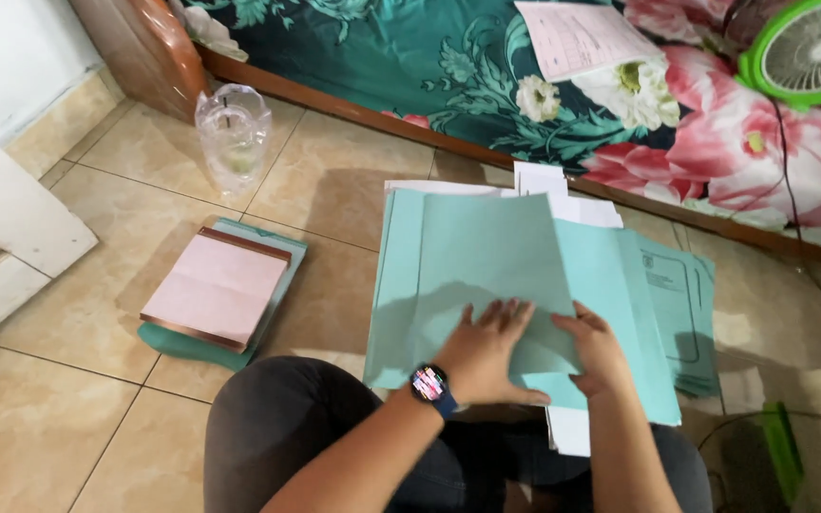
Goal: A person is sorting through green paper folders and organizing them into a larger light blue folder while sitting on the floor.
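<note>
A stack of light teal paper folders [486, 256] lies on the tiled floor in front of my knees, with white sheets [563, 204] poking out at the far edge. My left hand [488, 350], a watch on its wrist, presses flat on the near part of the top folder with fingers spread. Just to its right, my right hand [601, 350] grips the near edge of the same folder, fingers curled over the paper. More teal folders [681, 304] fan out underneath to the right.
A pink-covered pad on a teal folder [216, 290] lies on the floor at left. A clear plastic jar [232, 133] stands beyond it. A floral bedspread [544, 85] with a paper sheet and a green fan [810, 47] runs along the back. A white door [2, 218] is at left.
</note>
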